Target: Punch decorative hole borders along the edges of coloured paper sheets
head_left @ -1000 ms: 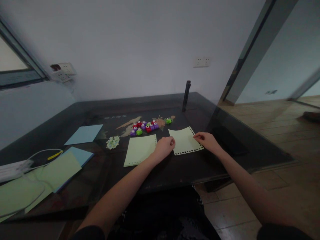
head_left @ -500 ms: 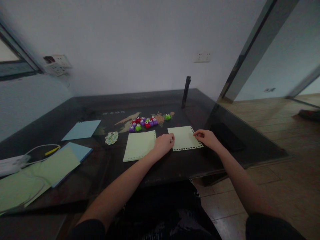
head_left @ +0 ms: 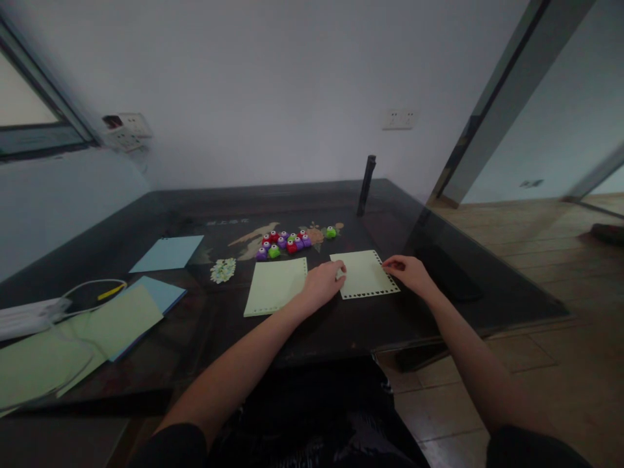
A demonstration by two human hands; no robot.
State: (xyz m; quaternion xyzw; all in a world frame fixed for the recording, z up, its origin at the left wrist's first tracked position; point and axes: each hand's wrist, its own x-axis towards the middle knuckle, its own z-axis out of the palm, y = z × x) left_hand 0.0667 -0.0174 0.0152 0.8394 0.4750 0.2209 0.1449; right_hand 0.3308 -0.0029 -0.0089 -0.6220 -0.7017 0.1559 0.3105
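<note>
A pale green sheet of paper (head_left: 365, 276) with punched shapes along its right and bottom edges lies on the dark table. My left hand (head_left: 324, 284) is closed at its left edge, fingers curled over the paper there. At the opposite side, my right hand (head_left: 412, 273) pinches the right edge between thumb and fingers. A second pale green sheet (head_left: 277, 283), perhaps a small stack, lies to the left, partly covered by my left hand. Beyond it sit several small red, purple and green toys with big eyes (head_left: 291, 247); one green toy (head_left: 331, 232) stands apart.
Blue paper (head_left: 168, 253), a floral cut-out (head_left: 223, 270) and more green sheets (head_left: 121, 318) lie on the left. A white power strip (head_left: 29, 318) with a cable and a yellow item (head_left: 110, 292) are near them. A black upright post (head_left: 366, 186) stands at the back.
The view has shifted slightly, so everything sits a little lower and further right. Both hands keep nearly the same places at the sheet's edges.
</note>
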